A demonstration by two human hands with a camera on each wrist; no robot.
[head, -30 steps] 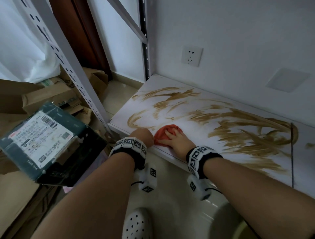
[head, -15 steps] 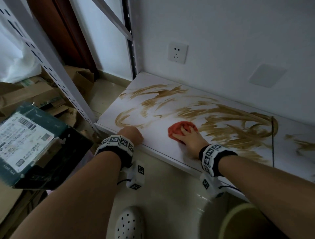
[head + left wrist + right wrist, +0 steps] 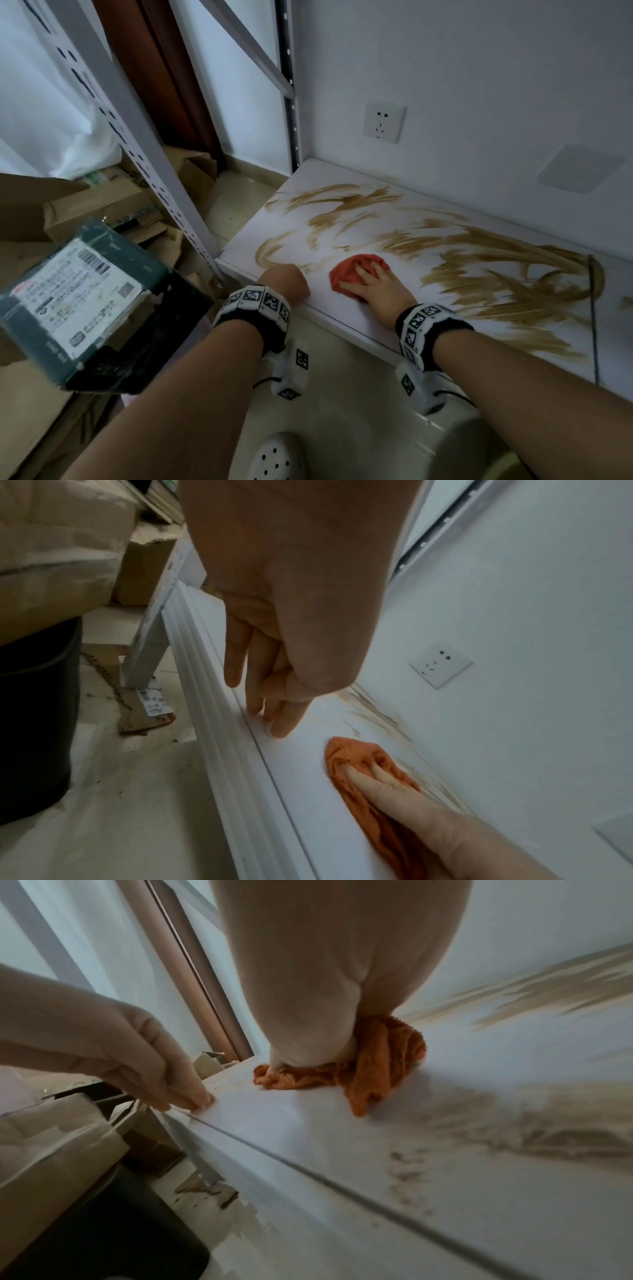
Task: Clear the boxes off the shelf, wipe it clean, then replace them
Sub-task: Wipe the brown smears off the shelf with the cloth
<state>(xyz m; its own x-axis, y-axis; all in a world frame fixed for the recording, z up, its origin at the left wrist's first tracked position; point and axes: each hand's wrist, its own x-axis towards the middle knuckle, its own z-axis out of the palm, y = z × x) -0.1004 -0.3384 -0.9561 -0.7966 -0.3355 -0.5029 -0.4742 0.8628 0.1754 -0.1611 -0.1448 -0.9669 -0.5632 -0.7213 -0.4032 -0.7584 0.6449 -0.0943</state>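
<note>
The white shelf [image 3: 322, 299] is streaked with brown smears [image 3: 513, 284]. My right hand [image 3: 368, 275] presses an orange-red cloth [image 3: 342, 274] flat on the shelf near its front left, fingers straight over the cloth [image 3: 346, 750]. From the right wrist view the cloth [image 3: 377, 1074] bunches under the palm. My left hand [image 3: 284, 279] rests its fingertips [image 3: 274, 721] on the shelf's front edge, just left of the cloth, holding nothing. A dark green box [image 3: 85, 301] with a white shipping label lies off the shelf at the left.
Several cardboard boxes [image 3: 96, 205] are piled on the floor behind the grey perforated upright [image 3: 137, 154]. A wall socket [image 3: 383, 120] sits above the shelf's back. My white clog [image 3: 277, 459] stands on the tiled floor below. A round dark container [image 3: 479, 452] is at the lower right.
My right hand swept the cloth rightward away from the left hand, then came partway back to the left. The left hand stayed on the shelf edge.
</note>
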